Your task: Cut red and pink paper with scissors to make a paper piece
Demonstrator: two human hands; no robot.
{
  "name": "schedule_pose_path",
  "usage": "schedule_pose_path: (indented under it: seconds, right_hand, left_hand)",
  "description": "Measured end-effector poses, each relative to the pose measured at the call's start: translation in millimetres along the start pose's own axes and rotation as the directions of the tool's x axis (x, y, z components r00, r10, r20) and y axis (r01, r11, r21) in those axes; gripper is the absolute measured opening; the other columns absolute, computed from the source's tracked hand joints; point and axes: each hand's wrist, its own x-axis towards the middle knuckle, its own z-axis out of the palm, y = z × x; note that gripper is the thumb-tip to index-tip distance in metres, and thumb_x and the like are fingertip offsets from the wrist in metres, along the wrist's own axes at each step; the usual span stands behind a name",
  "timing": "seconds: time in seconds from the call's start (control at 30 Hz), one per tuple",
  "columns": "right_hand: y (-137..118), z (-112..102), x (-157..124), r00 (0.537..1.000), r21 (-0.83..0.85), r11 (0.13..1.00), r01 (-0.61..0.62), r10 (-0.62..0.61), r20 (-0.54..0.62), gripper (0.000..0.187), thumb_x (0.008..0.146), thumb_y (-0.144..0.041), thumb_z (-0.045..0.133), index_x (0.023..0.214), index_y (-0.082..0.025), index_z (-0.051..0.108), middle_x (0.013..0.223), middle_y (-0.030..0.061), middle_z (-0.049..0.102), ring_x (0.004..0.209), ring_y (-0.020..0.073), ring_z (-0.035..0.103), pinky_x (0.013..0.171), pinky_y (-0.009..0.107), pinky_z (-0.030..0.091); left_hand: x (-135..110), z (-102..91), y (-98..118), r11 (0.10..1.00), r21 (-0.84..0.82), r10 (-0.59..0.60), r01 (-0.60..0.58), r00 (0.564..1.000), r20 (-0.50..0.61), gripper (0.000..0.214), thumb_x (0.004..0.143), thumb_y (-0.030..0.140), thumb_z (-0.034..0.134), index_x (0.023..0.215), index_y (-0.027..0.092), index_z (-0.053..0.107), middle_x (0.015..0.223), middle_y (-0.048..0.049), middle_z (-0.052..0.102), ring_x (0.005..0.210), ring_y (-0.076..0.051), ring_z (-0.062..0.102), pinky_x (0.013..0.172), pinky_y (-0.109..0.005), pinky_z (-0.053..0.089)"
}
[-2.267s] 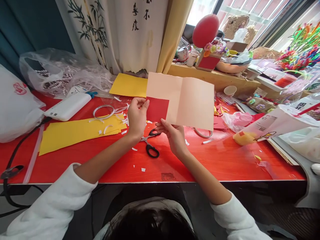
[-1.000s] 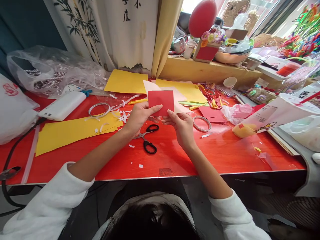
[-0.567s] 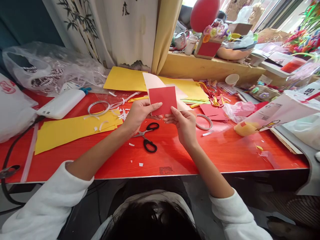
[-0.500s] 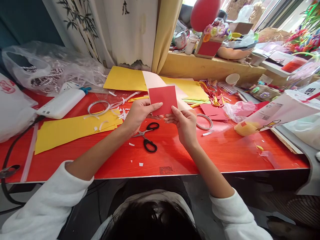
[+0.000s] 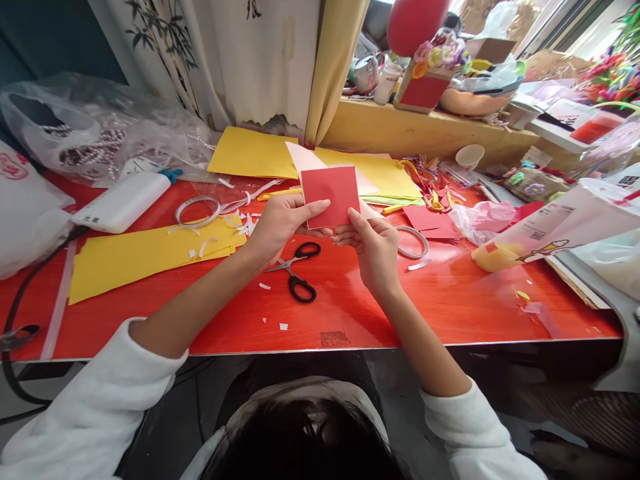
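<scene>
Red square [image 5: 331, 187] in both hands, raised above the middle of the table [image 5: 360, 320], its face tilted toward the person. The left hand [image 5: 279, 223] grasps it by the near left corner, thumb flat on the face and fingers behind. The right hand [image 5: 376, 248] pinches the near right corner between thumb tip and bent fingers. Gripping only these two corners seems meant to keep the piece flat and taut and leave most of its face in sight.

Behind it, a pink sheet [image 5: 303, 159] shows past the far left corner and on the right; whether the fingers also hold it, I cannot tell.

Scissors [image 5: 285, 265] lie near the hands, handles spread to the right, blades pointing left; that spot probably keeps them within easy reach. A tape roll [image 5: 414, 257] lies just beside the right hand, and another [image 5: 217, 211] lies farther left. Yellow strips [image 5: 145, 260] rest fanned on the left, yellow sheets [image 5: 253, 153] on the far side, apparently set back to leave working room. Red pieces [image 5: 431, 221] lie right of the hands, and white scraps [image 5: 283, 327] are scattered around the scissors.
</scene>
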Motion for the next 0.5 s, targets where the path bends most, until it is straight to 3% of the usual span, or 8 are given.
schedule_pose_path:
  seconds: [0.5]
  right_hand:
    - [-0.1,-0.7,-0.1,1.000,-0.014,1.000,0.021,-0.021,-0.004,0.028,0.078,-0.044,0.065,0.067,-0.017,0.065,0.065,0.0027,0.070,0.059,0.0136,0.067,0.059,0.026,0.058]
  left_hand:
    - [-0.8,-0.3,2.6,1.000,0.021,-0.009,0.009,1.000,0.022,0.026,0.072,0.034,0.072,0.082,0.010,0.069,0.080,-0.0046,0.071,0.063,-0.015,0.069,0.067,-0.030,0.060]
